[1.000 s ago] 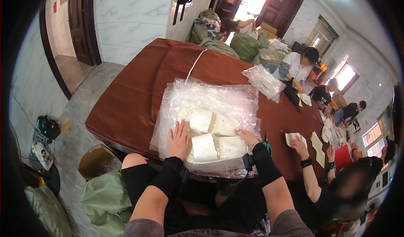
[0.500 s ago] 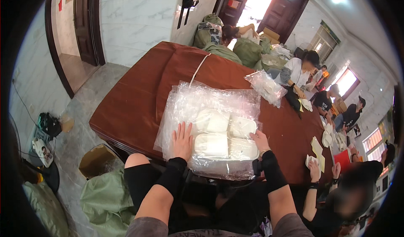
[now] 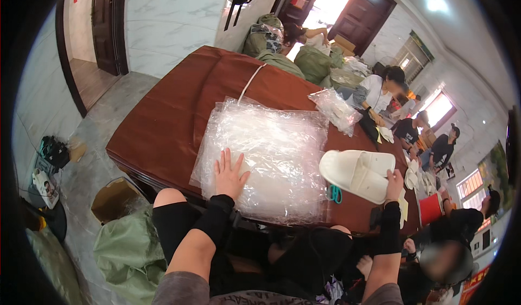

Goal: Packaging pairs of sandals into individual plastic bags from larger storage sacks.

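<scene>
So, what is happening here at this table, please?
A person sits at a brown table. The left hand lies flat on a stack of clear plastic bags. The right hand holds a bundle of white slippers off to the right of the stack, above the table. A green pair of scissors lies beside the bags. Other people sit along the right side with more white pieces.

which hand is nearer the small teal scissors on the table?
Right. The right hand holds the white slippers just beside the scissors; the left hand lies flat on the plastic bags, farther off.
</scene>
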The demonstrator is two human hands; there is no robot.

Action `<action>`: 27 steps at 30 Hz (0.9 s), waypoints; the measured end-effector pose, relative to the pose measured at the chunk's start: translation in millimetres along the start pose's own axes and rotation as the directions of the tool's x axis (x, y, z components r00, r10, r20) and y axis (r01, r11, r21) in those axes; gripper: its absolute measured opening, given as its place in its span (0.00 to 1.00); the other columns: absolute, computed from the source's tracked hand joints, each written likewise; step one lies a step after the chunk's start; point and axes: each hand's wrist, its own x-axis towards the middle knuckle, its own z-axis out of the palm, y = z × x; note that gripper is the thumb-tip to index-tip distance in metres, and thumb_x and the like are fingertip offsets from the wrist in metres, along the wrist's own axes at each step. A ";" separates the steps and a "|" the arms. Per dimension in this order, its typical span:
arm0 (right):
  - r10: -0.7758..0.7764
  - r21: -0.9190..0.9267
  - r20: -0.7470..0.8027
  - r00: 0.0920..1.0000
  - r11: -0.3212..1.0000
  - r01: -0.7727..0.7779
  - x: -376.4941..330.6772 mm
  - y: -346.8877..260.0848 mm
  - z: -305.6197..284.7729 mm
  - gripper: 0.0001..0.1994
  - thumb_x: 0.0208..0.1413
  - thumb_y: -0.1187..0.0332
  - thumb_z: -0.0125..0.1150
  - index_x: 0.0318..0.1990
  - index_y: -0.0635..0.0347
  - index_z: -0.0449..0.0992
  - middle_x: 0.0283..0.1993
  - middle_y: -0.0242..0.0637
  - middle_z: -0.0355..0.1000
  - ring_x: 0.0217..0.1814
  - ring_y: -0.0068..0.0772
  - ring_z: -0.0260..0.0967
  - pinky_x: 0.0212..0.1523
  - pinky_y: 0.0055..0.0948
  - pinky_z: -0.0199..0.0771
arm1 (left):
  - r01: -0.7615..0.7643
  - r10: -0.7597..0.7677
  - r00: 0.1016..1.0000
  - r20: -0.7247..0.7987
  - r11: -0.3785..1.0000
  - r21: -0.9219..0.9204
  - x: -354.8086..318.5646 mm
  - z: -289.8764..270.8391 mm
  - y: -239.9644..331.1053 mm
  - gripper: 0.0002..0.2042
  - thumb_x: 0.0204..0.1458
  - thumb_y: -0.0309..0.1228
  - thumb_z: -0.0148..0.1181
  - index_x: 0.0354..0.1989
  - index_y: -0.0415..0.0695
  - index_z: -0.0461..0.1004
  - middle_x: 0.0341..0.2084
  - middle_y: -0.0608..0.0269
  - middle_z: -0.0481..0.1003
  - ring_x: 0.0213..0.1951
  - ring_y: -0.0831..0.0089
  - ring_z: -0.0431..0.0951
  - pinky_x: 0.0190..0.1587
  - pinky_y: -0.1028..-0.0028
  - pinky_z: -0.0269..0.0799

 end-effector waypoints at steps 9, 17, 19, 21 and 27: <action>0.083 0.581 -0.073 0.994 0.814 -0.026 -16.3 -125.4 6.5 0.10 0.62 0.70 0.52 0.27 0.59 0.65 0.25 0.23 0.61 0.28 0.13 0.55 0.30 0.18 0.58 | 0.013 -0.013 0.999 0.039 1.000 0.009 -2.2 3.5 -3.9 0.28 0.52 0.47 0.56 0.62 0.53 0.64 0.67 0.43 0.47 0.69 0.50 0.44 0.67 0.49 0.40; 0.114 0.129 0.361 0.926 0.977 -0.171 -110.8 -52.8 170.0 0.08 0.57 0.67 0.55 0.35 0.63 0.70 0.28 0.42 0.69 0.30 0.41 0.67 0.38 0.35 0.68 | -0.020 0.020 1.000 0.015 0.999 0.025 3.8 10.6 6.9 0.27 0.53 0.47 0.55 0.62 0.54 0.65 0.67 0.44 0.48 0.69 0.51 0.46 0.66 0.49 0.42; 0.232 0.095 0.501 0.834 0.943 -0.319 -132.9 -67.9 193.1 0.10 0.56 0.66 0.56 0.39 0.63 0.71 0.31 0.46 0.69 0.32 0.46 0.68 0.39 0.37 0.69 | -0.003 0.000 0.999 0.047 0.998 0.062 -0.1 13.0 -1.6 0.27 0.53 0.47 0.55 0.62 0.55 0.64 0.67 0.44 0.47 0.69 0.51 0.46 0.67 0.49 0.42; -0.054 0.079 0.284 0.957 0.996 0.033 -149.9 -92.2 187.7 0.13 0.55 0.67 0.56 0.46 0.62 0.70 0.39 0.47 0.68 0.42 0.45 0.68 0.46 0.40 0.67 | -0.004 -0.001 0.998 0.061 0.997 0.078 -1.4 19.5 -5.9 0.28 0.54 0.49 0.53 0.62 0.53 0.63 0.67 0.44 0.47 0.69 0.50 0.46 0.66 0.49 0.42; -0.234 -0.119 0.283 0.930 0.954 0.276 -170.9 -133.6 168.3 0.20 0.50 0.70 0.60 0.51 0.62 0.69 0.55 0.51 0.62 0.59 0.52 0.58 0.60 0.42 0.57 | -0.015 0.015 1.000 0.005 0.990 0.141 -0.1 23.2 -11.3 0.29 0.54 0.47 0.53 0.62 0.48 0.62 0.67 0.43 0.49 0.68 0.50 0.47 0.65 0.48 0.44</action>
